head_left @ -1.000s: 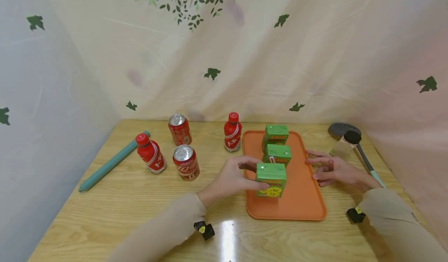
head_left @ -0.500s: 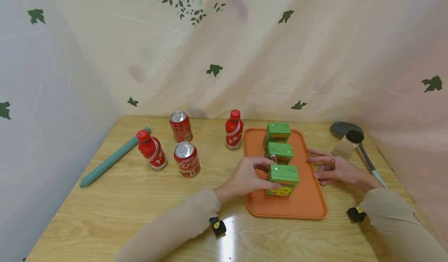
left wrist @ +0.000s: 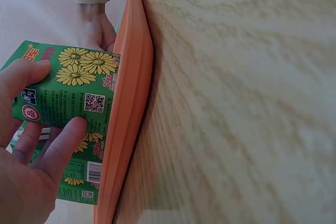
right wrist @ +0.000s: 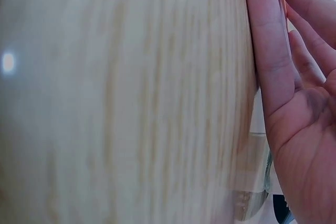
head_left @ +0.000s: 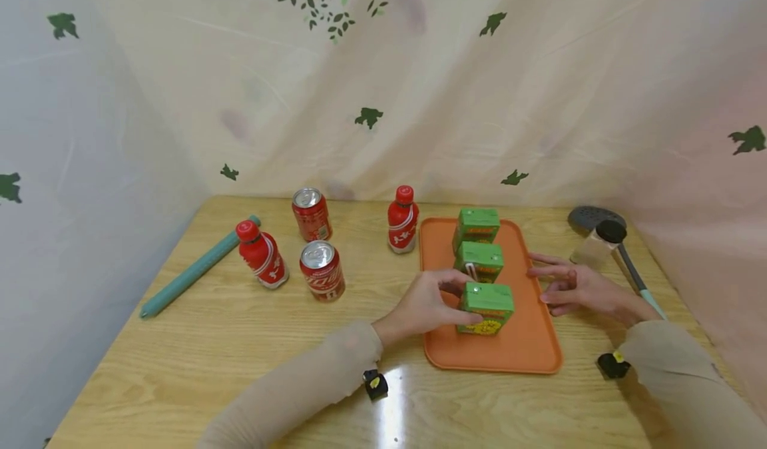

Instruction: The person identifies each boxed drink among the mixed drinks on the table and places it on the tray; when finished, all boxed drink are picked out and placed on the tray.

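My left hand [head_left: 427, 306] grips the nearest green drink carton [head_left: 490, 308], thumb on its near face. In the left wrist view this carton [left wrist: 65, 90] shows yellow flowers, and its base meets the orange tray [left wrist: 128, 87]. Two more green cartons stand behind it in a row on the tray [head_left: 491, 361]: a middle one [head_left: 483, 259] with a straw on its side, and a far one [head_left: 478, 226]. At the tray's right rim rests my right hand [head_left: 578, 290], fingers extended and relaxed. The right wrist view shows this hand [right wrist: 304, 108] low beside the wooden tabletop.
Left of the tray stand two red-capped bottles [head_left: 403, 226] and two red cans [head_left: 322, 276]. A teal rod-shaped thing [head_left: 198, 269] lies at the far left. To the right are a black-lidded jar [head_left: 596, 246] and a dark slotted utensil [head_left: 593, 217] with a long handle.
My left hand has moved right with the nearest carton, setting it more toward the middle of the tray. The right hand has stayed at the tray's rim.
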`<control>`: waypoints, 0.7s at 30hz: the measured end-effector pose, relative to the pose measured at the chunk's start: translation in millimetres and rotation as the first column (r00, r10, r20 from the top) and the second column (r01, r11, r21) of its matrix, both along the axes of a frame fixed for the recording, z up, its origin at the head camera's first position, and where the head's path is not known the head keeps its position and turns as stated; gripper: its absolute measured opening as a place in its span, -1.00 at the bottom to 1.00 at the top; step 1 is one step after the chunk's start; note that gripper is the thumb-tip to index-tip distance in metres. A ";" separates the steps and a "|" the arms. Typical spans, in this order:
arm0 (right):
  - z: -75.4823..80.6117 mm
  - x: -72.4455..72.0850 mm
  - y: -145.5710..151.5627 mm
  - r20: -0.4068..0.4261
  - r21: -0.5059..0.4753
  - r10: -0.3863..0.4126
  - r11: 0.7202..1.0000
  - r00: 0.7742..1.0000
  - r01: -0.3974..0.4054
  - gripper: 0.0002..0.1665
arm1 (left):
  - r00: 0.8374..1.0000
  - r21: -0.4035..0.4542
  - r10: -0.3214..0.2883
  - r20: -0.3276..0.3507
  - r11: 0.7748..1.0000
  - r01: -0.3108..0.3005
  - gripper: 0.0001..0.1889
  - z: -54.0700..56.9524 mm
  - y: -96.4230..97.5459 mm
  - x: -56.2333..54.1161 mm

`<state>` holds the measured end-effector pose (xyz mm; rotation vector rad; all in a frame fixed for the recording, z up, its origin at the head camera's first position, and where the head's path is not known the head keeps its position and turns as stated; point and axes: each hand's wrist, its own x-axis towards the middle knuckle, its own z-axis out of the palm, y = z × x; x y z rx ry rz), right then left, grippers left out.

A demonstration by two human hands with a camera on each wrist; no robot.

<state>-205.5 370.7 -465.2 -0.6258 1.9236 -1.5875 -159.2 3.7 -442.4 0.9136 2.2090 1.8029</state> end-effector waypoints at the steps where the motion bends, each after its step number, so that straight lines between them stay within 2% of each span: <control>1: 0.3 0.1 0.0 0.002 0.002 -0.002 1.000 1.000 0.002 -0.30 | 1.000 -0.010 -0.001 -0.006 1.000 0.001 -0.56 0.3 0.1 0.0; 8: 4.8 -1.2 0.5 -0.018 0.032 -0.010 0.999 1.000 0.010 -0.19 | 0.999 -0.015 -0.008 -0.031 1.000 0.007 -0.55 3.6 1.5 -1.1; 13: 5.7 0.1 2.9 -0.028 0.038 -0.017 0.999 0.999 0.018 -0.21 | 0.999 -0.025 -0.012 -0.029 1.000 0.012 -0.54 5.2 2.9 -1.5; 21: 3.8 2.8 -1.2 0.000 0.079 -0.066 0.995 0.998 0.065 -0.23 | 1.000 -0.023 -0.020 -0.003 1.000 0.020 -0.54 3.9 0.0 2.4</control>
